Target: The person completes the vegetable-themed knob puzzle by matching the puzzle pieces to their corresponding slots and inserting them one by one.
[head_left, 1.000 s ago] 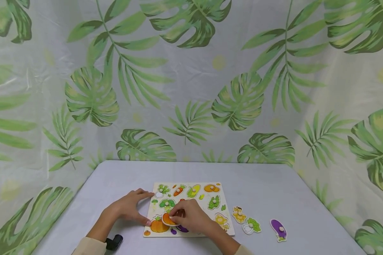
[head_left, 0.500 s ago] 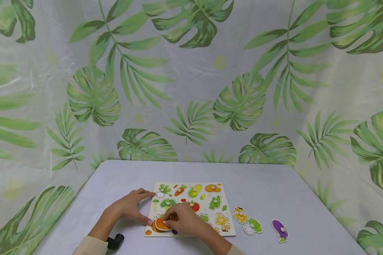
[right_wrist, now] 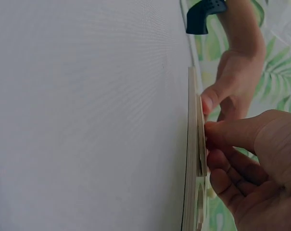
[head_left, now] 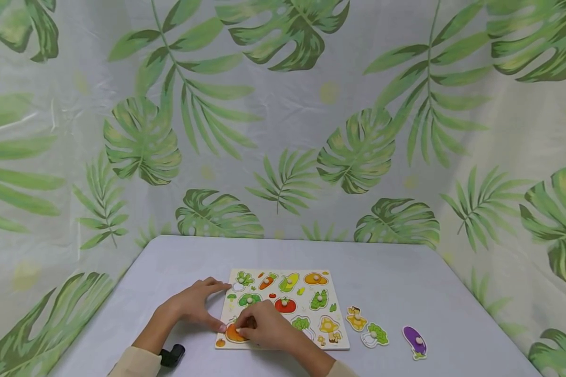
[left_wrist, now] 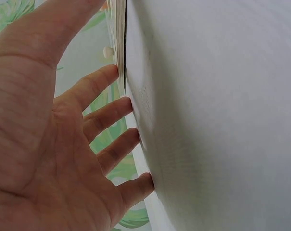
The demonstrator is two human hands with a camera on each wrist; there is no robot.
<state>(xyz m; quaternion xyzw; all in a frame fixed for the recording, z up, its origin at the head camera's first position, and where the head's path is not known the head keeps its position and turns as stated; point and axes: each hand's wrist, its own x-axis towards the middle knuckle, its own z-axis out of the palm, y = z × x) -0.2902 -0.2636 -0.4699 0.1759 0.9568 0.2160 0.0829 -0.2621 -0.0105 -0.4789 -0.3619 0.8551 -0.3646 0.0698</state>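
A wooden vegetable puzzle board [head_left: 307, 307] lies on the white table. At its lower left, my right hand [head_left: 270, 325] pinches the orange pumpkin puzzle piece [head_left: 233, 333] by its knob, over the printed pumpkin. Seen edge-on in the right wrist view, the pumpkin piece [right_wrist: 202, 144] lies close against the board's face, slightly raised at one end. My left hand [head_left: 197, 305] is spread along the board's left side, thumb and index fingertip at the edge. Its other fingertips rest on the table in the left wrist view.
Right of the board lie three loose knobbed pieces: a yellow one [head_left: 356, 319], a green leafy one with a white base [head_left: 374, 335] and a purple eggplant [head_left: 414, 342]. Other vegetable pieces, such as the tomato [head_left: 285, 305], sit in the board. A leaf-print curtain [head_left: 283, 131] stands behind.
My right hand has carried the pumpkin piece left and down, from tilted above the board to almost flat over the printed pumpkin. The left hand has stayed at the board's edge.
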